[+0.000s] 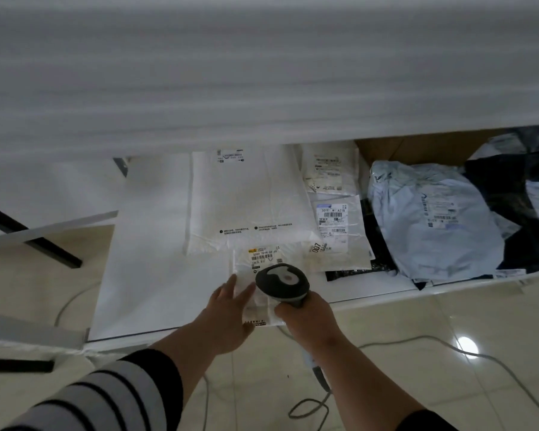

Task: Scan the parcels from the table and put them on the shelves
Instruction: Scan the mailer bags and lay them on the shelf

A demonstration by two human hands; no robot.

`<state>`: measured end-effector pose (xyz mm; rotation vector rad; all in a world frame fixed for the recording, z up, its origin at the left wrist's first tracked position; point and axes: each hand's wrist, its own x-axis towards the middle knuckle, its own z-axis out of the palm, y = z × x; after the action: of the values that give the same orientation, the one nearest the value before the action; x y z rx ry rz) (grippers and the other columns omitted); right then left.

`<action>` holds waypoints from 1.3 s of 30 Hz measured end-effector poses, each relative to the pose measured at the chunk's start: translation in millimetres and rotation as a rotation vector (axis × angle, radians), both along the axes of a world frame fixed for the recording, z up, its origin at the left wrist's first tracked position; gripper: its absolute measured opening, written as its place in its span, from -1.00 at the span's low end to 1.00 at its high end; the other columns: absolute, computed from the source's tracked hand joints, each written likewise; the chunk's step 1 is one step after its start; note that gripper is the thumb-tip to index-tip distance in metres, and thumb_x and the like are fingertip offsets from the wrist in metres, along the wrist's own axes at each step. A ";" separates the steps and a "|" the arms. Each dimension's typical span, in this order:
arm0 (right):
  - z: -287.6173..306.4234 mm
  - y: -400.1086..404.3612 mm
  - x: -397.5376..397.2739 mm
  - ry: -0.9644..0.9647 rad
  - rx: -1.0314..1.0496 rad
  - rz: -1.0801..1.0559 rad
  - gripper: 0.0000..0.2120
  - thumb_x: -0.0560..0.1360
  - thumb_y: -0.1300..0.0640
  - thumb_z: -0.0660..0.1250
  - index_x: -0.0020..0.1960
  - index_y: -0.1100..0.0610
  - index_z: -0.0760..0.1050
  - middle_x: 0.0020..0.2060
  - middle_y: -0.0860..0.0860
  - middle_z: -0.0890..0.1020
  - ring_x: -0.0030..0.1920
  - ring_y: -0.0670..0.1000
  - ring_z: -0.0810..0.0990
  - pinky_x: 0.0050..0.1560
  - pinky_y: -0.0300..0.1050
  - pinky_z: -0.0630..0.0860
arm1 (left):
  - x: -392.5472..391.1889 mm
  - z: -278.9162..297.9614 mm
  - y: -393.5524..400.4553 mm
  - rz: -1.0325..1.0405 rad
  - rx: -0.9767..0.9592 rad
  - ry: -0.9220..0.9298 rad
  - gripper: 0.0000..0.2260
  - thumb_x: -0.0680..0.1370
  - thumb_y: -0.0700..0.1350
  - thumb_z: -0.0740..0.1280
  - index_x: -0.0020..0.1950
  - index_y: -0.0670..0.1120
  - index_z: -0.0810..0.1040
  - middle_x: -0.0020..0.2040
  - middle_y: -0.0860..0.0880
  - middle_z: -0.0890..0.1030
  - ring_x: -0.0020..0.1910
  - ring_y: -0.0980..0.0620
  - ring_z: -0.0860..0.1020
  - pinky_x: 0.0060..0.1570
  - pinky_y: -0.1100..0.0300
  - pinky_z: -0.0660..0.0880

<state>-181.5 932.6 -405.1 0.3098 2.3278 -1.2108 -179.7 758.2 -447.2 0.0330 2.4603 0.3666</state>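
A white table stands over pale glossy floor tiles, with a blurred grey-white band filling everything above it. My left hand lies flat on the near end of a small white parcel, fingers straight and spread, pressing it down at the table's front edge. The parcel's label with a yellow mark and barcode faces up just beyond my fingertips. My right hand grips the handle of a black barcode scanner, fingers wrapped round it, its head hanging just above the parcel and beside the label. The scanner's cable trails down and loops on the floor.

Behind this parcel lies a large white bag, flat. To its right are smaller white labelled packets, overlapping, then a pale blue mailer resting on dark bags. A brown cardboard box sits at the far right.
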 end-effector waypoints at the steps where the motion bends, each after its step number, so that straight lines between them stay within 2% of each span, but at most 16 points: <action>1: 2.5 -0.6 5.2 -0.009 -0.002 -0.012 -0.92 0.44 0.22 0.37 -0.22 0.10 0.55 -0.35 0.04 0.62 -0.32 -0.06 0.56 -0.29 -0.27 0.48 | 0.4 2.8 2.0 0.048 0.032 0.009 -0.24 0.60 0.09 0.28 0.62 0.16 -0.17 0.62 -0.10 -0.25 0.60 -0.20 -0.10 0.54 -0.08 0.11; 2: 7.6 -0.9 11.4 -0.018 -0.009 -0.026 -0.97 0.44 0.21 0.38 -0.17 0.15 0.58 -0.31 0.08 0.65 -0.29 -0.02 0.58 -0.26 -0.22 0.50 | 0.9 6.3 3.4 0.102 0.061 0.008 -0.25 0.61 0.06 0.29 0.62 0.16 -0.16 0.62 -0.09 -0.25 0.60 -0.19 -0.10 0.55 -0.08 0.09; 4: 15.7 0.4 24.7 -0.056 -0.014 -0.048 -0.91 0.44 0.18 0.37 -0.11 0.20 0.60 -0.32 0.08 0.64 -0.30 0.00 0.55 -0.26 -0.17 0.47 | 4.3 14.9 2.4 0.192 0.102 -0.001 -0.27 0.61 0.02 0.29 0.63 0.12 -0.12 0.62 -0.07 -0.24 0.60 -0.18 -0.05 0.55 -0.06 0.09; 7: 36.7 0.7 47.9 -0.139 -0.010 -0.060 -0.95 0.44 0.17 0.34 -0.15 0.15 0.55 -0.41 -0.03 0.55 -0.38 -0.06 0.48 -0.37 -0.24 0.39 | 22.2 32.2 -8.6 0.232 0.125 -0.023 -0.30 0.62 0.00 0.29 0.63 0.09 -0.05 0.63 -0.05 -0.17 0.60 -0.13 0.07 0.52 0.01 0.16; 8: 44.5 -1.3 55.9 -0.162 -0.015 -0.072 -0.97 0.43 0.17 0.34 -0.16 0.13 0.53 -0.41 -0.03 0.56 -0.38 -0.06 0.51 -0.36 -0.22 0.43 | 32.2 40.8 -13.6 0.235 0.125 -0.039 -0.32 0.62 -0.01 0.29 0.63 0.09 -0.04 0.64 -0.04 -0.15 0.60 -0.11 0.07 0.52 0.03 0.17; 10: 62.4 -8.9 70.9 -0.192 -0.030 -0.086 -0.90 0.37 0.11 0.33 -0.14 0.11 0.54 -0.31 0.02 0.66 -0.25 0.00 0.65 -0.18 -0.06 0.60 | 54.6 60.6 -24.6 0.250 0.125 -0.080 -0.34 0.63 -0.01 0.28 0.63 0.09 -0.02 0.63 -0.01 -0.15 0.60 -0.08 0.06 0.51 0.04 0.16; 12: 86.3 -20.0 85.1 -0.205 -0.045 -0.080 -0.78 0.30 0.05 0.30 -0.10 0.09 0.55 -0.21 0.07 0.71 -0.13 0.07 0.71 0.01 0.06 0.64 | 78.3 84.1 -37.2 0.239 0.101 -0.115 -0.34 0.64 0.01 0.26 0.63 0.08 -0.03 0.63 -0.02 -0.15 0.60 -0.06 0.03 0.51 0.06 0.13; 15: 132.6 -40.6 106.0 -0.214 -0.075 -0.030 -0.82 0.35 0.09 0.31 -0.09 0.12 0.57 -0.26 0.06 0.71 -0.17 0.08 0.73 -0.07 -0.03 0.60 | 111.1 126.1 -60.5 0.237 0.090 -0.143 -0.34 0.65 0.04 0.24 0.63 0.03 -0.07 0.63 -0.07 -0.15 0.61 -0.06 -0.06 0.53 0.08 0.04; 19: 199.8 -71.3 135.9 -0.186 -0.098 0.077 -0.82 0.41 0.09 0.33 -0.02 0.10 0.59 -0.19 0.05 0.73 -0.25 -0.01 0.73 -0.12 -0.09 0.59 | 153.3 197.4 -92.4 0.306 0.100 -0.093 -0.34 0.65 0.05 0.22 0.63 0.00 -0.08 0.63 -0.09 -0.11 0.61 -0.05 -0.04 0.49 0.15 0.06; 23: 257.9 -103.3 162.0 -0.123 -0.111 0.157 -0.77 0.40 0.02 0.36 -0.02 0.11 0.62 -0.19 0.05 0.72 -0.29 -0.01 0.73 -0.08 -0.04 0.60 | 200.7 259.8 -127.7 0.509 0.172 -0.010 -0.39 0.64 0.01 0.26 0.62 -0.01 0.06 0.63 -0.09 -0.03 0.59 -0.06 0.07 0.49 0.14 0.10; 28: 322.1 -155.8 199.7 -0.040 -0.107 0.248 -0.91 0.42 0.06 0.36 -0.14 0.06 0.60 -0.28 -0.01 0.69 -0.26 0.01 0.73 -0.18 -0.13 0.53 | 260.6 330.9 -178.3 0.699 0.216 0.086 -0.41 0.63 0.00 0.28 0.61 -0.03 0.13 0.62 -0.10 0.06 0.58 -0.06 0.11 0.51 0.10 0.11; 31: 354.0 -200.4 219.6 -0.028 -0.109 0.344 -0.85 0.46 0.03 0.36 -0.04 0.09 0.59 -0.20 0.01 0.69 -0.26 -0.01 0.73 -0.18 -0.13 0.54 | 288.9 365.2 -217.1 0.793 0.259 0.138 -0.41 0.62 0.00 0.31 0.60 -0.02 0.16 0.60 -0.08 0.14 0.55 -0.07 0.19 0.50 0.11 0.17; 34: 379.0 -253.1 234.8 -0.010 -0.131 0.431 -0.84 0.47 0.02 0.35 0.00 0.07 0.58 -0.17 -0.04 0.67 -0.28 -0.07 0.72 -0.14 -0.13 0.58 | 308.5 391.3 -263.8 0.869 0.292 0.159 -0.43 0.63 0.01 0.29 0.60 -0.01 0.18 0.51 -0.12 0.32 0.44 -0.09 0.35 0.36 0.17 0.30; 37: 400.0 -317.0 243.2 0.029 -0.128 0.503 -0.89 0.48 0.03 0.33 -0.08 0.05 0.56 -0.18 -0.05 0.65 -0.28 -0.06 0.73 -0.17 -0.14 0.53 | 325.0 409.7 -317.5 0.952 0.348 0.203 -0.47 0.63 0.01 0.29 0.57 0.00 0.23 0.50 -0.09 0.36 0.41 -0.08 0.40 0.26 0.19 0.35; 39: 412.3 -366.9 249.0 0.058 -0.121 0.530 -0.91 0.48 0.05 0.33 -0.18 0.04 0.50 -0.23 -0.05 0.63 -0.26 -0.02 0.73 -0.25 -0.18 0.48 | 337.8 420.9 -358.6 1.007 0.393 0.226 -0.48 0.62 0.02 0.30 0.56 0.03 0.26 0.49 -0.05 0.38 0.39 -0.06 0.42 0.27 0.15 0.38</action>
<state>67.5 565.7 7.2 -0.3687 2.1702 -1.0874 158.1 399.6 -26.3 -1.0681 2.3949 1.3149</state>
